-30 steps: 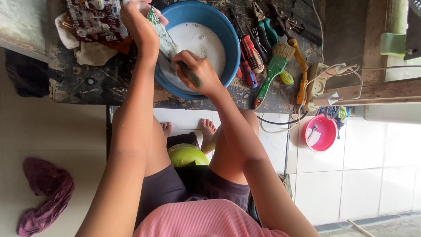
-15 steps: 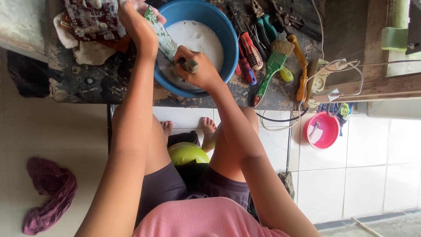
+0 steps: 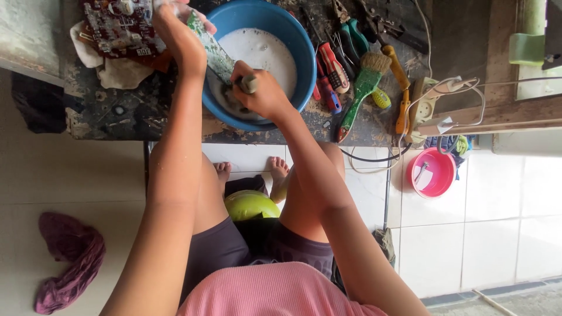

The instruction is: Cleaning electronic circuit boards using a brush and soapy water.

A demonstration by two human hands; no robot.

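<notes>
Right hand grips a brush handle over the blue basin of milky water; left hand clasps a green circuit board at the basin's left rim. Tools crowd the worn bench right of it. White tiled floor lies open on the right.

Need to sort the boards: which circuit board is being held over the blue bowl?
The green circuit board, tilted over the blue bowl in the left hand. The red circuit board lies flat on the table, on a cloth.
</notes>
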